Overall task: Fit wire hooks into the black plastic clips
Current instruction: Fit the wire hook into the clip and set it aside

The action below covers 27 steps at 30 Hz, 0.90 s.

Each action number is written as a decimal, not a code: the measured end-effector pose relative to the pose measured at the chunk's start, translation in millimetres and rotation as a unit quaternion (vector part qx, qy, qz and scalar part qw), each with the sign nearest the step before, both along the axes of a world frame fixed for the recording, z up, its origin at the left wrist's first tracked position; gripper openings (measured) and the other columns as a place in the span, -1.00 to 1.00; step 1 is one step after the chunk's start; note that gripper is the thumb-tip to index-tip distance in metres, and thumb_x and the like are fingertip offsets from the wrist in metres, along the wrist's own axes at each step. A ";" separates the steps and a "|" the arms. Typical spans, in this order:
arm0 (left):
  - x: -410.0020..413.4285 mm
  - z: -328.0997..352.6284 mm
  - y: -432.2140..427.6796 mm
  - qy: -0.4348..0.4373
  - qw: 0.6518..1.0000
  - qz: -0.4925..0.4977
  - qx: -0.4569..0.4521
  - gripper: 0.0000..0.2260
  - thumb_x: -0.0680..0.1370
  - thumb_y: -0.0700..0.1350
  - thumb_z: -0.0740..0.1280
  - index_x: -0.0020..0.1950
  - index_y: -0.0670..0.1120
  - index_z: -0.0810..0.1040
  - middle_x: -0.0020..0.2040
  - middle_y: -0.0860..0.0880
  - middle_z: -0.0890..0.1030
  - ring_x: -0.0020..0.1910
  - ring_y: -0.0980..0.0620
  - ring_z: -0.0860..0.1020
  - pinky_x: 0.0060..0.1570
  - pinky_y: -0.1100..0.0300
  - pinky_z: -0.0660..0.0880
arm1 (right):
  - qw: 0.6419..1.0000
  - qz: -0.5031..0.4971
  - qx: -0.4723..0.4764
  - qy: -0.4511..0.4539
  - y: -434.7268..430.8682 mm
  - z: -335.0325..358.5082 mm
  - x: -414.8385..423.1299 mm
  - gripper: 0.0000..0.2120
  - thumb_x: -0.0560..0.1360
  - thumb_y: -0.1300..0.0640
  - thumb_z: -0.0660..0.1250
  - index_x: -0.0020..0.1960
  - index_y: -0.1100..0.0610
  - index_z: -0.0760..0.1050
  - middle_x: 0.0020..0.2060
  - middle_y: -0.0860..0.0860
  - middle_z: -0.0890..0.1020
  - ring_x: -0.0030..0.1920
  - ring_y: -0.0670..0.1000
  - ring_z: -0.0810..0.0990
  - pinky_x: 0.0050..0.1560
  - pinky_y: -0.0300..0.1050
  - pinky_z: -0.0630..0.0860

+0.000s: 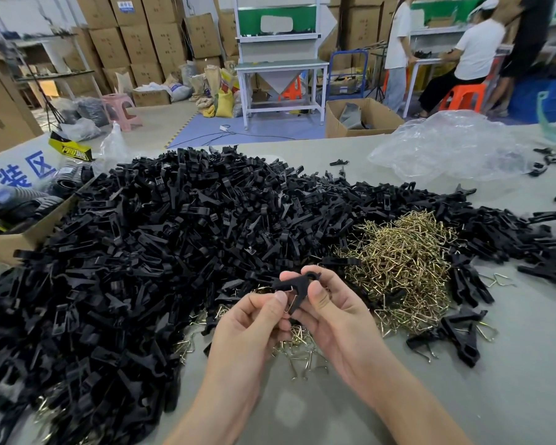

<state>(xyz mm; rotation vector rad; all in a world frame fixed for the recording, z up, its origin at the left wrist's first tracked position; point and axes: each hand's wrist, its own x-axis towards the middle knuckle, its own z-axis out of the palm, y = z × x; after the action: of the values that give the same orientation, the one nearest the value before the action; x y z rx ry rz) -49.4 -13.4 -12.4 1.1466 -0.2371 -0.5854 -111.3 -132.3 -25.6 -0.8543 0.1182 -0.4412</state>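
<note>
The left hand (254, 319) pinches a wire hook (288, 301) and the right hand (334, 316) grips the clip (294, 284), held above the table (463, 396). The clip's long axis runs left to right, tip tilted up-right.

Left hand (249, 319) and right hand (331, 316) are bare, short-nailed, on bare forearms (225, 396).

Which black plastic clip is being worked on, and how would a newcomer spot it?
Start at the heap of black plastic clips covering the grey table; go to its near edge, beside the pile of brass-coloured wire hooks. There the left hand and right hand pinch one black plastic clip between them. Unlike its neighbours, it is lifted off the heap.
</note>
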 end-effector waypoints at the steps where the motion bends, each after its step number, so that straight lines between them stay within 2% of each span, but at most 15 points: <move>1: -0.7 0.2 0.0 0.001 1.000 -0.001 0.003 -0.84 0.30 -0.04 0.47 -0.28 -0.12 0.65 -0.34 -0.12 0.56 -0.38 0.07 0.52 -0.34 0.27 0.52 | 1.000 -0.013 -0.020 0.002 0.3 -1.2 0.5 -0.74 0.51 0.11 0.37 0.15 0.19 0.49 0.15 0.19 0.68 0.07 0.14 0.67 0.11 -0.06 0.62; 3: -2.7 -0.4 -0.6 0.003 1.000 0.000 0.013 -0.84 0.29 -0.01 0.47 -0.32 -0.09 0.63 -0.37 -0.12 0.55 -0.39 0.05 0.50 -0.31 0.22 0.50 | 0.998 -0.028 -0.057 0.003 1.9 -3.1 0.9 -0.75 0.52 0.04 0.43 0.13 0.12 0.53 0.17 0.20 0.67 0.11 0.16 0.66 0.16 -0.02 0.59; 6: -4.1 -1.5 -0.9 0.003 1.000 0.023 0.018 -0.82 0.27 0.01 0.48 -0.35 -0.08 0.59 -0.40 -0.12 0.52 -0.42 0.03 0.48 -0.24 0.11 0.39 | 0.996 -0.030 -0.083 0.000 5.9 -5.7 1.1 -0.80 0.51 0.01 0.39 0.11 0.04 0.58 0.18 0.19 0.66 0.14 0.15 0.66 0.16 -0.06 0.57; 8: -4.0 -2.6 -0.2 -0.008 0.999 0.028 0.016 -0.83 0.27 0.03 0.50 -0.35 -0.04 0.61 -0.40 -0.12 0.53 -0.41 0.03 0.49 -0.23 0.11 0.38 | 0.996 -0.028 -0.083 0.003 6.9 -5.6 1.1 -0.80 0.51 0.00 0.39 0.11 0.02 0.59 0.18 0.19 0.67 0.14 0.15 0.65 0.14 -0.08 0.57; 10: -4.5 -4.0 -0.1 -0.023 1.000 0.008 0.005 -0.83 0.27 0.06 0.52 -0.33 -0.01 0.63 -0.37 -0.10 0.55 -0.38 0.04 0.50 -0.25 0.17 0.45 | 0.997 -0.024 -0.068 0.004 6.8 -4.7 0.5 -0.78 0.52 0.01 0.37 0.14 0.04 0.59 0.16 0.19 0.67 0.09 0.13 0.66 0.06 -0.10 0.59; 12: -5.9 -4.9 -1.2 -0.032 0.999 -0.013 -0.011 -0.82 0.27 0.06 0.53 -0.29 -0.01 0.64 -0.36 -0.08 0.58 -0.36 0.06 0.53 -0.29 0.24 0.52 | 0.999 -0.021 -0.033 0.003 7.7 -1.0 -1.3 -0.77 0.55 0.07 0.33 0.18 0.10 0.58 0.11 0.20 0.68 -0.03 0.08 0.67 -0.11 -0.14 0.58; 14: -9.0 -7.2 -3.6 -0.061 0.998 -0.021 0.000 -0.78 0.32 0.02 0.57 -0.16 -0.02 0.62 -0.30 -0.11 0.63 -0.35 0.04 0.57 -0.31 0.21 0.55 | 1.000 -0.014 0.008 0.013 10.0 1.4 -2.4 -0.80 0.56 0.11 0.28 0.13 0.09 0.61 0.02 0.16 0.69 -0.15 0.04 0.65 -0.25 -0.13 0.52; 16: -15.4 -11.4 -5.8 -0.116 0.992 -0.027 0.037 -0.74 0.41 -0.04 0.58 -0.04 0.02 0.53 -0.16 -0.13 0.68 -0.31 -0.03 0.57 -0.28 0.08 0.54 | 0.998 -0.018 0.035 0.038 13.8 2.1 -2.8 -0.80 0.55 0.09 0.24 0.01 0.04 0.64 -0.08 0.11 0.68 -0.18 0.09 0.62 -0.21 -0.07 0.49; 17: -18.5 -13.5 -6.7 -0.155 0.985 -0.026 0.066 -0.75 0.42 -0.04 0.52 -0.02 0.09 0.49 -0.09 -0.09 0.69 -0.25 -0.02 0.59 -0.20 0.06 0.54 | 0.998 -0.029 0.045 0.046 15.5 1.6 -2.8 -0.79 0.57 0.10 0.21 -0.05 0.04 0.63 -0.12 0.10 0.66 -0.19 0.12 0.62 -0.17 -0.03 0.51; 20: -24.9 -17.0 -8.1 -0.296 0.948 -0.017 0.117 -0.71 0.44 -0.03 0.43 0.02 0.25 0.39 0.17 0.19 0.61 0.04 0.08 0.60 0.07 0.19 0.51 | 0.995 -0.048 0.067 0.049 21.2 1.4 -3.4 -0.66 0.67 0.16 0.11 -0.15 0.04 0.60 -0.14 0.09 0.68 -0.24 0.05 0.63 -0.18 -0.10 0.59; 23: -26.3 -16.3 -7.9 -0.397 0.908 -0.028 0.133 -0.71 0.58 -0.07 0.35 0.12 0.33 0.40 0.22 0.29 0.53 0.16 0.12 0.56 0.11 0.36 0.45 | 0.995 -0.050 0.054 0.072 21.3 1.6 -4.0 -0.70 0.68 0.06 0.13 -0.10 0.04 0.60 0.05 0.09 0.73 -0.14 -0.01 0.69 -0.12 -0.12 0.63; 25: -25.7 -15.5 -7.3 -0.375 0.918 -0.055 0.119 -0.80 0.60 0.01 0.27 0.18 0.28 0.44 0.21 0.29 0.54 0.22 0.18 0.54 0.12 0.41 0.41 | 0.995 -0.037 0.052 0.082 20.7 1.4 -3.5 -0.79 0.62 0.00 0.19 0.00 0.10 0.50 0.11 0.10 0.71 -0.08 -0.02 0.70 -0.09 -0.09 0.63; 27: -24.0 -15.7 -6.4 -0.329 0.937 -0.084 0.088 -0.82 0.59 0.08 0.22 0.19 0.15 0.47 0.18 0.28 0.55 0.21 0.20 0.53 0.11 0.44 0.41 | 0.994 -0.017 0.066 0.091 22.1 0.1 -2.7 -0.80 0.59 -0.02 0.21 0.04 0.12 0.44 0.14 0.09 0.70 -0.05 -0.04 0.70 0.00 -0.06 0.58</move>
<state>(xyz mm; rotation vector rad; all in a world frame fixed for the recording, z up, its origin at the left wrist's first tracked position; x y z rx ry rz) -73.4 -19.8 -28.1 1.4833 -0.8791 -0.3561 -113.9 -110.2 -25.5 -0.7630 0.3279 -0.3824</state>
